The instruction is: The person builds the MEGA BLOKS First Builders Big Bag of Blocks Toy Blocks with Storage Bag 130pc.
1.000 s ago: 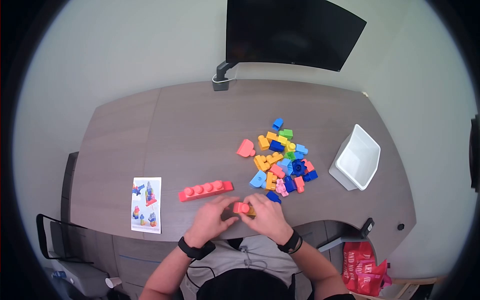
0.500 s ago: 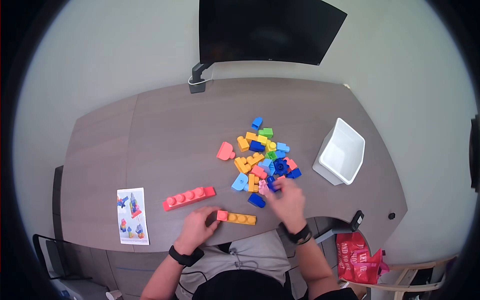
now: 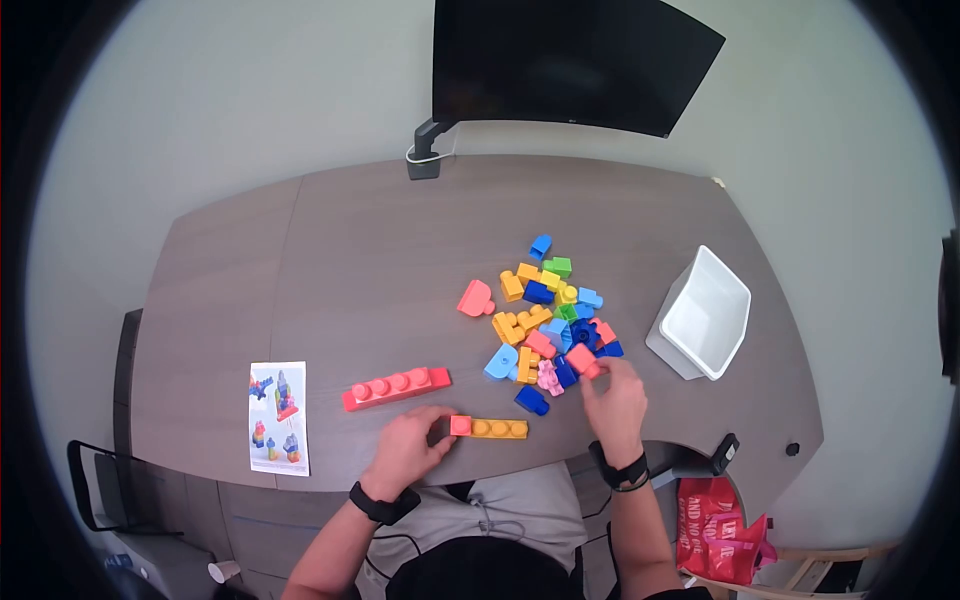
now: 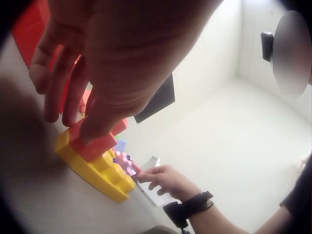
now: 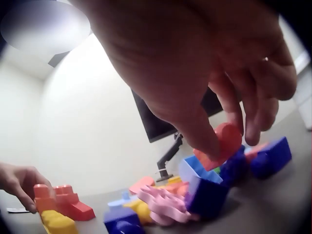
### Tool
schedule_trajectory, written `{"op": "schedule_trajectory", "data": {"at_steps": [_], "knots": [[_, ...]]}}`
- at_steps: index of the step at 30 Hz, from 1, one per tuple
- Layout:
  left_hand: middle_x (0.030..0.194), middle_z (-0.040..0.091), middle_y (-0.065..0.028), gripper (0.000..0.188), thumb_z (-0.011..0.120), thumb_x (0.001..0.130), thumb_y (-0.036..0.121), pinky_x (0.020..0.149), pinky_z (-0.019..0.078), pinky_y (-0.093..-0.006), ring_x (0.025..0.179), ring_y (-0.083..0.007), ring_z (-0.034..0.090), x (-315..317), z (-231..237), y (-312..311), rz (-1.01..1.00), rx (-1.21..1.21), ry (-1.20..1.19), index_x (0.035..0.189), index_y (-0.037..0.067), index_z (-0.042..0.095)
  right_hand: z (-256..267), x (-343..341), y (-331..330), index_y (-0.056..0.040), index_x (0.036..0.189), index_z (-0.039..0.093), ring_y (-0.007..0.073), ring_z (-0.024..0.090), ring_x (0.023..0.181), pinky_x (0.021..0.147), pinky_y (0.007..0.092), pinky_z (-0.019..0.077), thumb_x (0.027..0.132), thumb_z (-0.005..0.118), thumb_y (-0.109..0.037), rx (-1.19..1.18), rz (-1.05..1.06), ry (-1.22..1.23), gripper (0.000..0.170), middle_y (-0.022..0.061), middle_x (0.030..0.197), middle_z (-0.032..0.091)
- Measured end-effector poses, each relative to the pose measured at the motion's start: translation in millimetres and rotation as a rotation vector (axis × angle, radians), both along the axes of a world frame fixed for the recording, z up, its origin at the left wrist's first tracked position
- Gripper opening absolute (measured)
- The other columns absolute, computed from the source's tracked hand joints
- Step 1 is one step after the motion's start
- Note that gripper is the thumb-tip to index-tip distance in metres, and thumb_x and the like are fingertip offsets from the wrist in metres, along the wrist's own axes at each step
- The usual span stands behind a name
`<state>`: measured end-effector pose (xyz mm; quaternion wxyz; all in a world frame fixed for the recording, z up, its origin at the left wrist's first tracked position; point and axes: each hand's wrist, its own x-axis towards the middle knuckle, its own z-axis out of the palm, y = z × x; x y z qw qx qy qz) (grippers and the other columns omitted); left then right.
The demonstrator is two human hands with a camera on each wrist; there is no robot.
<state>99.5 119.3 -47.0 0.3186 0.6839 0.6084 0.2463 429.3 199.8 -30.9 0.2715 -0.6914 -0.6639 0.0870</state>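
Observation:
A long orange-yellow brick [image 3: 500, 429] lies near the front edge with a small red brick [image 3: 461, 425] on its left end. My left hand [image 3: 408, 450] touches that red brick with the thumb, its fingers loosely bent beside it, as the left wrist view shows. At the right side of the loose pile, my right hand [image 3: 616, 405] pinches another red brick [image 5: 222, 146] between thumb and fingers, above dark blue bricks [image 5: 207, 195]. A pink piece [image 3: 549, 377] lies just left of them.
A long red brick [image 3: 398, 387] lies left of centre, and a printed sheet [image 3: 278, 418] farther left. The pile of coloured bricks [image 3: 508, 327] spreads right of centre. A white bin [image 3: 673, 345] stands at the right. Behind the desk is a monitor [image 3: 575, 60].
My right hand left the yellow brick, reached to the pile and took hold of a red brick there. My left hand stayed beside the yellow brick. The head view shifted.

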Motion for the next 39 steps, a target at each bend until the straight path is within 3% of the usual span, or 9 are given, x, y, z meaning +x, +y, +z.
{"op": "schedule_trajectory", "data": {"at_steps": [2,5,14,20,22,25,31,34,39], "knots": [[0.118,0.081,-0.0154,0.043,0.087,0.089,0.016,0.089,0.0645,-0.0424,0.099,-0.0329,0.08,-0.5,-3.8,0.8,-0.013,0.012,0.003,0.131,0.008,0.078,17.8,-21.2,-14.0,-0.0076,0.115,0.074,0.0399,0.075,0.102,0.084,0.0506,0.0623,0.09,0.084,-0.018,0.085,0.214,0.035,0.03,0.0148,0.111,0.074],[0.117,0.081,-0.0153,0.043,0.087,0.089,0.015,0.089,0.0646,-0.0424,0.099,-0.033,0.08,-0.2,-3.1,1.4,-0.017,-0.001,0.0,0.13,0.008,0.078,26.1,-52.9,-31.9,-0.0072,0.113,0.076,0.0383,0.074,0.096,0.082,0.0486,0.0612,0.088,0.083,-0.018,-0.034,0.515,0.08,0.028,0.0131,0.105,0.072],[0.109,0.079,-0.0126,0.04,0.085,0.089,0.016,0.083,0.0632,-0.0449,0.093,-0.0325,0.078,0.3,-5.9,0.8,-0.025,0.064,0.018,0.128,0.011,0.078,-13.9,-92.9,-29.1,-0.0044,0.113,0.076,0.037,0.073,0.104,0.085,0.0498,0.0625,0.09,0.082,-0.024,-0.176,0.735,-0.048,0.03,0.014,0.105,0.07],[0.114,0.081,-0.0156,0.041,0.087,0.089,0.015,0.087,0.0643,-0.0437,0.098,-0.0339,0.08,-1.3,-5.1,4.6,-0.022,0.017,-0.02,0.129,0.008,0.078,14.3,-77.9,-14.1,-0.0072,0.112,0.075,0.0378,0.075,0.106,0.084,0.0527,0.0629,0.09,0.084,-0.025,-0.304,0.711,0.011,0.03,0.0147,0.109,0.072],[0.114,0.081,-0.0156,0.041,0.087,0.089,0.016,0.087,0.0644,-0.0436,0.098,-0.0338,0.08,-2.0,-4.2,4.3,-0.017,0.018,-0.021,0.128,0.008,0.078,17.6,-58.9,8.8,-0.0081,0.115,0.075,0.0379,0.076,0.106,0.085,0.0531,0.063,0.09,0.086,-0.027,-0.207,0.558,-0.038,0.033,0.0144,0.111,0.074],[0.113,0.081,-0.0154,0.042,0.087,0.089,0.016,0.086,0.0645,-0.0434,0.097,-0.0334,0.08,-3.7,-1.5,2.9,-0.007,0.014,-0.003,0.129,0.008,0.078,6.0,-31.0,54.4,-0.0075,0.113,0.077,0.0387,0.076,0.105,0.085,0.0517,0.0637,0.088,0.088,-0.027,-0.1,0.363,-0.077,0.034,0.0154,0.112,0.075],[0.111,0.081,-0.0132,0.042,0.086,0.09,0.017,0.084,0.0639,-0.0435,0.093,-0.0318,0.079,-5.1,-2.9,2.3,0.001,0.023,-0.009,0.13,0.01,0.078,-34.6,-25.5,92.8,-0.007,0.102,0.083,0.0366,0.077,0.102,0.084,0.0494,0.0642,0.084,0.09,-0.024,-0.086,0.265,-0.381,0.026,0.0157,0.106,0.076],[0.108,0.079,-0.0103,0.039,0.084,0.091,0.018,0.08,0.0629,-0.0451,0.088,-0.0303,0.077,-8.3,-10.6,-0.5,0.005,0.052,-0.029,0.129,0.012,0.077,-38.3,-31.6,94.1,-0.0067,0.096,0.083,0.0368,0.077,0.103,0.085,0.0497,0.0646,0.083,0.09,-0.023,-0.172,0.234,-0.411,0.022,0.0164,0.107,0.076],[0.108,0.079,-0.0111,0.039,0.084,0.091,0.018,0.081,0.063,-0.0455,0.088,-0.031,0.077,-9.4,-11.7,0.3,-0.009,0.04,-0.008,0.129,0.013,0.077,-39.3,-31.8,91.5,-0.0048,0.092,0.08,0.0382,0.077,0.101,0.08,0.0496,0.0652,0.085,0.086,-0.019,-0.071,0.234,-0.338,0.017,0.0173,0.106,0.075]]}}
